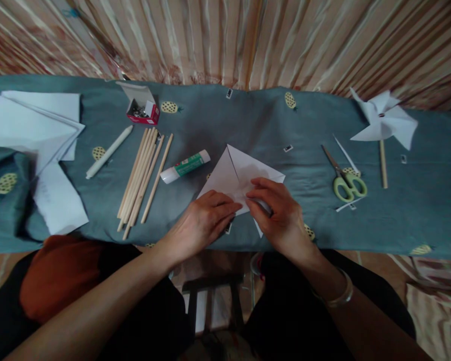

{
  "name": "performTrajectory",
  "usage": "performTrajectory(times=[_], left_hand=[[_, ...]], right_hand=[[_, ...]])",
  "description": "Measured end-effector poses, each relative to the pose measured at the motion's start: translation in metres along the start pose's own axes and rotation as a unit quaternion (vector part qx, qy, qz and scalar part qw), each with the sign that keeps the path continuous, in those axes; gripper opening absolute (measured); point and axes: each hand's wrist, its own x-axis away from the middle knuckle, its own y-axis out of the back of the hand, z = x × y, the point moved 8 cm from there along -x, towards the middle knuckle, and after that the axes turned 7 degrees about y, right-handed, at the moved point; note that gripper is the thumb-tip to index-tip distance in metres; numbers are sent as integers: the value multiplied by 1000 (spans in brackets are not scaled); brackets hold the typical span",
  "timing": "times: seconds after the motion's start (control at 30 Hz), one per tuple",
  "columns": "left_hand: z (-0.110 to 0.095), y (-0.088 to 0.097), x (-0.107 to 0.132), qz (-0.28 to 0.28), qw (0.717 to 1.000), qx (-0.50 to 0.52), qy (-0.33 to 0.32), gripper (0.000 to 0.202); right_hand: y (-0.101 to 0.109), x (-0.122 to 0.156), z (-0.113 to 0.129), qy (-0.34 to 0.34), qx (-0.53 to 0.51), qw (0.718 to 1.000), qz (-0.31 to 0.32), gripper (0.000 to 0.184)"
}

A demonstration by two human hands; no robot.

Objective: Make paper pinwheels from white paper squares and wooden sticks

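A white square of paper [223, 173] lies in front of me with one corner pointing away. A dark slit or crease runs from that far corner toward the middle, and a narrow point of paper sticks out at the near side. My left hand [206, 218] is closed, its thumb and fingers pinching the paper near its centre. From the other side, my right hand [276, 210] pinches the paper close to the same spot with thumb and index finger, the other fingers curled above. What exactly lies between the fingertips is partly hidden.
Left of the paper are a glue stick [186, 166], several wooden sticks [139, 175], a white candle-like stick [109, 152], a small red box of metal bits [143, 111] and paper sheets [62, 195]. To the right are green-handled scissors [349, 186], paper scraps and a finished pinwheel [383, 118].
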Motion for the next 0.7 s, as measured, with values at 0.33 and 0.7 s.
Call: performTrajectory(times=[0.33,0.7], left_hand=[[2,0,-3,23,1000,3,3,27],[3,-2,-7,42,999,6,10,27]], right_hand=[[-2,0,2,44,43,998,2,22],[-8,2,4,80,74,994,15,30]])
